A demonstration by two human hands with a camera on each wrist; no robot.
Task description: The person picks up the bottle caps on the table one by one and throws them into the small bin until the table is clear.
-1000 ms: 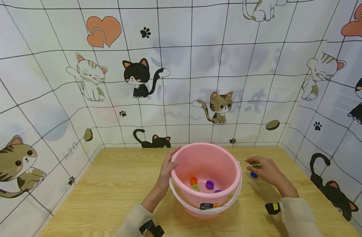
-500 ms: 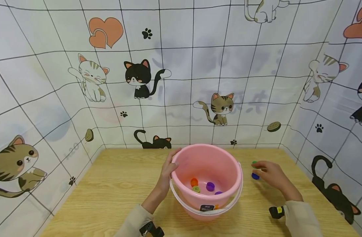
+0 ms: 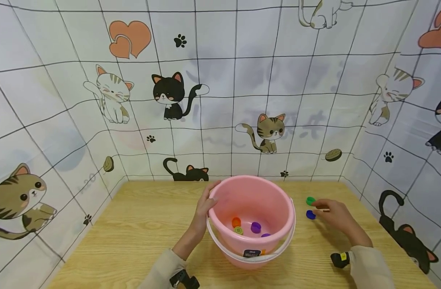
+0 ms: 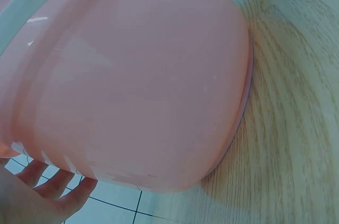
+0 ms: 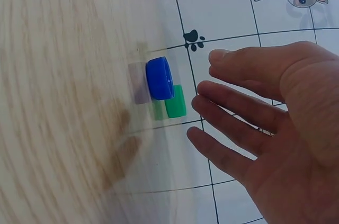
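Note:
A pink bucket [image 3: 250, 204] with a white handle stands upright on the table. My left hand [image 3: 202, 210] grips its left rim, thumb over the edge and fingers against the outer wall [image 4: 132, 75]. Inside the bucket lie an orange cap [image 3: 236, 222], a yellow-green cap [image 3: 238, 230] and purple caps [image 3: 255, 227]. To the right, a green bottle cap [image 3: 310, 201] and a blue bottle cap [image 3: 310, 214] rest on the wood, the green one farther back. My right hand [image 3: 334, 214] hovers just right of both caps, its fingers [image 5: 233, 113] apart from them and holding nothing.
The wooden table [image 3: 151, 224] meets a white wall cloth [image 3: 213, 80] with printed cats along the back and sides. Black wrist cameras [image 3: 340, 259] sit on both sleeves. The bucket's handle [image 3: 254, 259] hangs down at the front.
The right hand has set the green cap down behind the blue one, let go, and drawn slightly right and toward me. The left hand and bucket have stayed in place.

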